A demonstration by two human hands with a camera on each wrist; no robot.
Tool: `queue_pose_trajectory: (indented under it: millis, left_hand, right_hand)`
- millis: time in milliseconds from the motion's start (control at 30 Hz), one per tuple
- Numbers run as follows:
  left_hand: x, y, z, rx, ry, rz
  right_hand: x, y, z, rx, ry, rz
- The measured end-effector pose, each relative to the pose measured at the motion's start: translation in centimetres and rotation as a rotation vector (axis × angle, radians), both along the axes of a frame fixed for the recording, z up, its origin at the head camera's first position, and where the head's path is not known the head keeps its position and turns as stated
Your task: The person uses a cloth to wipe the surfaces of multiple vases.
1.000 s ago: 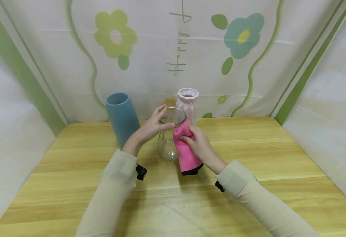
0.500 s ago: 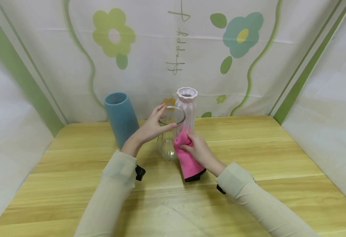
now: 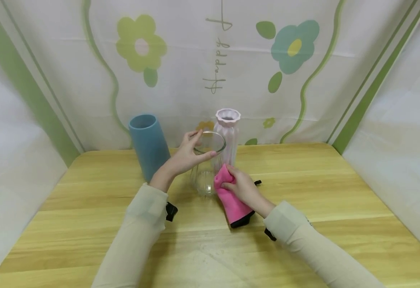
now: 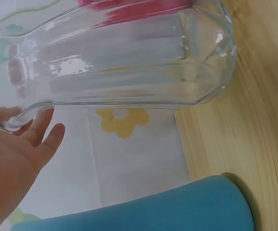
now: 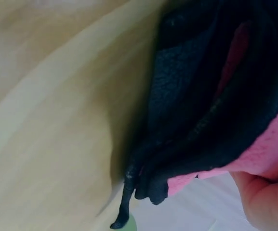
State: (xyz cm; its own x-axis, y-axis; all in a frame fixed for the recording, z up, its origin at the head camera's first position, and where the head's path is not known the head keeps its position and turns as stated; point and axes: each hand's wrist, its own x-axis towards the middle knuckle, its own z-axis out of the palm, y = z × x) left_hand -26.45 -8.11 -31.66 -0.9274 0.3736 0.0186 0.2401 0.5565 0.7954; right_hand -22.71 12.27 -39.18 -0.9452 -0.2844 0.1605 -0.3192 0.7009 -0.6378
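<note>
A clear glass vase (image 3: 205,184) stands upright in the middle of the wooden table. My left hand (image 3: 185,157) holds it by the flared rim, thumb in front and fingers round the far side. In the left wrist view, that hand (image 4: 13,163) is at the neck of the vase (image 4: 124,72), whose facets catch the light. My right hand (image 3: 245,187) pinches a bunched pink cloth (image 3: 233,206) with black edging against the lower right side of the glass. Its black border (image 5: 211,120) fills much of the right wrist view.
Left of the glass stands a tall blue vase (image 3: 150,148). A pale pink fluted vase (image 3: 227,132) is close behind the glass, partly covered by it. The table (image 3: 87,224) meets a white flower-printed curtain (image 3: 184,60) at the back and sides.
My right hand has slid the pink cloth down along the side of the glass vase, toward its base. The left hand keeps its hold on the rim.
</note>
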Motion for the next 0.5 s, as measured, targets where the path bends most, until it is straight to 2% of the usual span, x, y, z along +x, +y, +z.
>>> queue_pose_trajectory:
  millis: [133,300,500]
  left_hand:
    - [-0.1,-0.3,0.0,0.01,-0.036,-0.004]
    - [-0.2,-0.6,0.1,0.043,-0.091,-0.008]
    - [-0.3,-0.8,0.1,0.064,-0.111,-0.037]
  right_hand:
    - [0.0,-0.2,0.5,-0.028,0.024,-0.017]
    - [0.0,-0.6,1.8,-0.093,0.073,-0.02]
    - [-0.2,-0.9,2.8,-0.151,0.126,-0.01]
